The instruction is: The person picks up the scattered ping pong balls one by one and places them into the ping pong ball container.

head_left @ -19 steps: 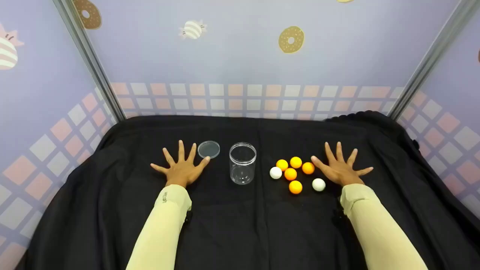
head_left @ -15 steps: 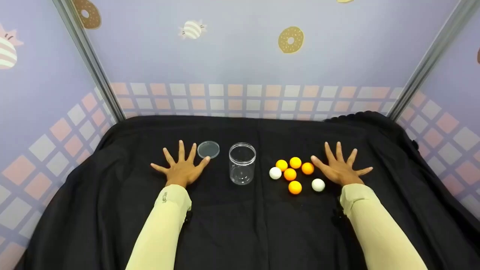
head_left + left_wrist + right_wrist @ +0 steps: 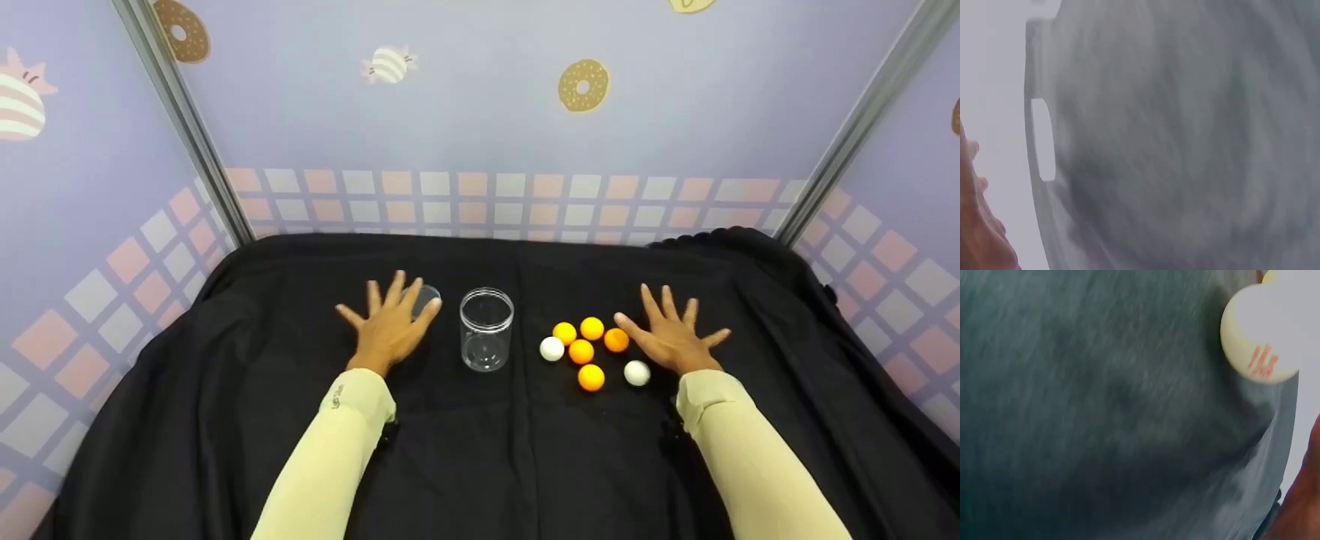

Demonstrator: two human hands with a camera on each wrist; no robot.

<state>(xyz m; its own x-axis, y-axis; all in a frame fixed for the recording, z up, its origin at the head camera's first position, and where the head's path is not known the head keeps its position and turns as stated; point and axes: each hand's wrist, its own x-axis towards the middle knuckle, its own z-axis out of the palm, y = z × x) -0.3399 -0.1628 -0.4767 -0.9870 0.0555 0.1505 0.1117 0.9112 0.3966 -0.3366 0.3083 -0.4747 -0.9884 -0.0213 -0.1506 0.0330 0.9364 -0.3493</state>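
My left hand [image 3: 390,330], fingers spread, reaches over a clear round lid [image 3: 426,298] and hides part of it; whether it touches the lid I cannot tell. Right of the lid stands a clear jar [image 3: 486,351] with its mouth uncovered. Beyond the jar lie several orange table tennis balls [image 3: 581,352] and two white ones, one of them a white ball [image 3: 637,373] near my right hand [image 3: 676,341]. That hand also has its fingers spread and holds nothing. Its thumb is close to an orange ball [image 3: 616,340]. Red print shows on a white ball [image 3: 1258,337] in the right wrist view.
A black cloth [image 3: 450,465] with folds covers the table. Behind the table rises a patterned wall [image 3: 480,112], with side panels at left and right joined by grey metal posts [image 3: 187,127].
My left hand has moved right and slightly forward, now covering part of the lid. My right hand has shifted a little left. The jar and balls keep their places.
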